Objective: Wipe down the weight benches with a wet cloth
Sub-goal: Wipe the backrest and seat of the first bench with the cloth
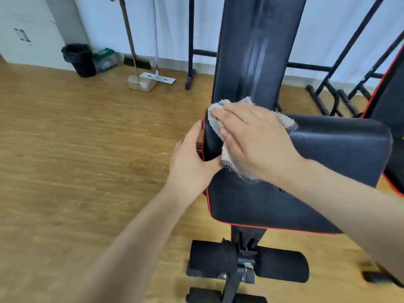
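Roughly midway, I'd guess: the backrest [258, 51] shows wet streaks. The right grip [258, 145] lies flat, pressing the cloth [216, 124] onto the seat surface [328, 162] by the backrest, while the left grip [192, 162] curls around its edge. The second bench [391, 110] probably still needs doing.

Main weight bench [328, 162]: black padding, red piping, backrest raised steeply, pale streaks down its middle. Grey cloth [238, 103]: crumpled, on seat's far-left corner. Second bench [391, 101]: right edge, partly visible.
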